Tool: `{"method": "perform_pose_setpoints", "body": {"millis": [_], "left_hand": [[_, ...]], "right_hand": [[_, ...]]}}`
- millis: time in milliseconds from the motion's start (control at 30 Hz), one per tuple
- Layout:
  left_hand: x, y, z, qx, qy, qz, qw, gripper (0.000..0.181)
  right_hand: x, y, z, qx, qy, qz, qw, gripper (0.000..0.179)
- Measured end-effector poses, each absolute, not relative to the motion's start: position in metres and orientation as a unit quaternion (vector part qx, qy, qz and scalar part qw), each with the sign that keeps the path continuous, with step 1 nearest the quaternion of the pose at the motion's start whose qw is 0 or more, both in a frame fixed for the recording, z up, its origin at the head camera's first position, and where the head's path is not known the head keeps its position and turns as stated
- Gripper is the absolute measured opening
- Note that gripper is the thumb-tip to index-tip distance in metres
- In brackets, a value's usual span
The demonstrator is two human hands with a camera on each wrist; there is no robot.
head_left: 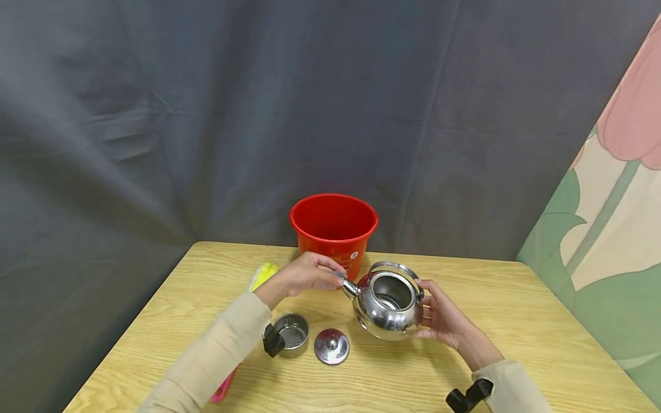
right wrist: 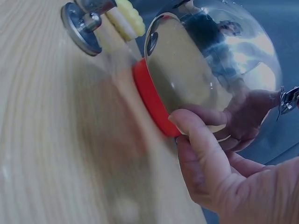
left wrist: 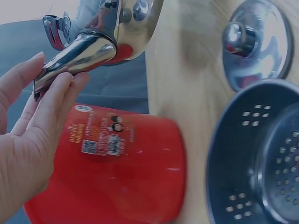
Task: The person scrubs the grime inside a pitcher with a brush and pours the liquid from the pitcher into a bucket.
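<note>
A shiny steel teapot (head_left: 384, 326), without its lid, is held above the table in both hands, its open mouth tilted toward me. My left hand (head_left: 304, 274) pinches the tip of its spout (left wrist: 79, 59) between thumb and fingers. On the opposite side, my right hand (head_left: 445, 318) grips the rounded body, the thumb low on the polished surface in the right wrist view. The hoop handle stands raised over the mouth. Below lie the round lid (head_left: 331, 346) with its knob up and a perforated steel strainer basket (head_left: 293, 334).
Behind the hands stands a red bucket (head_left: 316, 244) at the table's back edge. A yellow and white scrubber (head_left: 264, 274) shows partly behind the left wrist. A pink handle (head_left: 223, 390) pokes out beneath the left sleeve. Dark cloth hangs behind the wooden table (head_left: 516, 344).
</note>
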State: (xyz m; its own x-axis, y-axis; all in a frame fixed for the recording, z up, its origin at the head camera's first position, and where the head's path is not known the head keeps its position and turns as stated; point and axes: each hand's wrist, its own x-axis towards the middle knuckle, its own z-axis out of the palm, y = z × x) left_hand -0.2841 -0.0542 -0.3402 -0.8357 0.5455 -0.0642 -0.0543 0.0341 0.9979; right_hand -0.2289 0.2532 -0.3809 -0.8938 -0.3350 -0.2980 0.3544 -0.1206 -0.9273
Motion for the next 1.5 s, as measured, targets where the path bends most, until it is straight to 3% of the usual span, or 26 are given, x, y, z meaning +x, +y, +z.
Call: {"method": "perform_pose_setpoints", "body": {"millis": [200, 733, 1033, 1500], "left_hand": [[-0.287, -0.052, -0.351, 0.170, 0.683, 0.673, 0.225, 0.032], [-0.296, -0.054, -0.373, 0.152, 0.685, 0.675, 0.229, 0.031], [-0.298, -0.055, -0.379, 0.131, 0.690, 0.670, 0.241, 0.032], [-0.297, -0.057, -0.379, 0.116, 0.692, 0.670, 0.243, 0.037]], "right_hand": [[-0.231, 0.255, -0.393, 0.012, 0.629, -0.744, 0.226, 0.043], [-0.231, 0.245, -0.410, 0.054, 0.645, -0.745, 0.163, 0.045], [-0.228, 0.239, -0.416, 0.077, 0.667, -0.726, 0.147, 0.066], [-0.218, 0.233, -0.420, 0.093, 0.667, -0.729, 0.123, 0.073]]}}
